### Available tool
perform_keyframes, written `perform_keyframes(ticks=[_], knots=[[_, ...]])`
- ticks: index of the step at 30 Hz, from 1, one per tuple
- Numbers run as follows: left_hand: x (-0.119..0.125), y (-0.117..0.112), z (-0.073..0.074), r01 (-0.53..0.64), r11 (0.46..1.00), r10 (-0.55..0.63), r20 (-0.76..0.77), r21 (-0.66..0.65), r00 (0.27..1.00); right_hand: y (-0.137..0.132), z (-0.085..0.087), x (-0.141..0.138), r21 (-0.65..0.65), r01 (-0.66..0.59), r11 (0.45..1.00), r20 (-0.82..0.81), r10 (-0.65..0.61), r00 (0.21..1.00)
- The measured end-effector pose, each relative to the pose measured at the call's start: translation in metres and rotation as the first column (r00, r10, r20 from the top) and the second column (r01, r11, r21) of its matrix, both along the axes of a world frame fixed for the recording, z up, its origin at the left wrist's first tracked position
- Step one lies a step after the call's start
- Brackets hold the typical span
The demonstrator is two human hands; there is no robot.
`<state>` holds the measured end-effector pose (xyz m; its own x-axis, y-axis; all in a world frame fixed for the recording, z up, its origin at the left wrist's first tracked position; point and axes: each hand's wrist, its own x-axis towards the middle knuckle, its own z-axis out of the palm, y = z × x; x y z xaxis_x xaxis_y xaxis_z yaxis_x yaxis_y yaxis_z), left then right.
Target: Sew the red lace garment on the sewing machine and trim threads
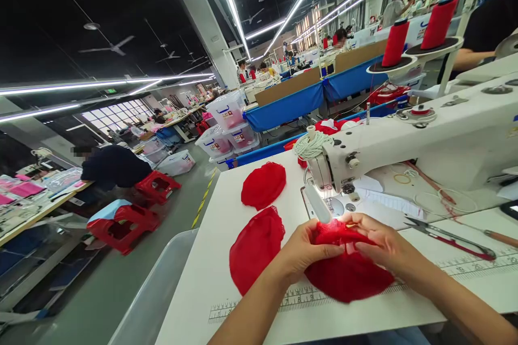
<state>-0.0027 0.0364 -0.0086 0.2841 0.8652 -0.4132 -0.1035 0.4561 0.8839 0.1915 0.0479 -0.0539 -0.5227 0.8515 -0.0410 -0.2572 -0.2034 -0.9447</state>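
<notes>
Both my hands pinch a red fabric piece [350, 280] with a lace-like edge, just in front of the sewing machine [388, 140]. My left hand [305, 250] grips its left side, the thumb lying across the top. On the right side my right hand [378, 242] holds the same piece with thumb and fingers. The upper edge is lit by the machine's lamp and bunched between my fingers; the lower part hangs onto the white table. Left of my hands lie two more red fabric pieces, a near one [257, 250] and a far one [264, 185].
Thread snips [453, 237] lie on the table [190, 285] at the right, near a printed ruler [299, 299]. Red thread cones [395, 43] stand behind the machine. A clear plastic bin [162, 285] is at the table's left edge. Red stools [121, 223] and a seated person are farther left.
</notes>
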Motion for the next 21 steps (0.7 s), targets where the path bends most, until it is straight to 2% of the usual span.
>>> perform_keyframes(ticks=[1, 3, 8, 13, 21], knots=[[0.000, 0.003, -0.004, 0.007, 1.000, -0.007, 0.016, 0.019, 1.000, 0.000, 0.000, -0.002, -0.069, 0.017, 0.997, -0.017, -0.019, 1.000], [0.001, 0.007, -0.012, 0.023, 0.997, -0.027, 0.056, 0.070, 0.998, 0.002, -0.002, -0.006, -0.066, 0.072, 0.995, 0.019, -0.071, 0.997], [0.005, 0.011, -0.025, -0.076, 0.976, 0.055, 0.110, 0.202, 0.992, 0.008, -0.012, -0.006, 0.126, 0.196, 0.973, 0.218, -0.220, 0.951], [0.006, 0.011, -0.027, -0.058, 0.984, 0.039, 0.116, 0.166, 0.992, 0.008, -0.011, -0.006, 0.273, 0.226, 0.935, 0.340, -0.314, 0.887], [0.004, 0.012, -0.026, 0.021, 0.995, -0.030, 0.096, 0.096, 0.995, 0.003, -0.002, -0.012, 0.110, 0.275, 0.955, 0.190, -0.292, 0.937]])
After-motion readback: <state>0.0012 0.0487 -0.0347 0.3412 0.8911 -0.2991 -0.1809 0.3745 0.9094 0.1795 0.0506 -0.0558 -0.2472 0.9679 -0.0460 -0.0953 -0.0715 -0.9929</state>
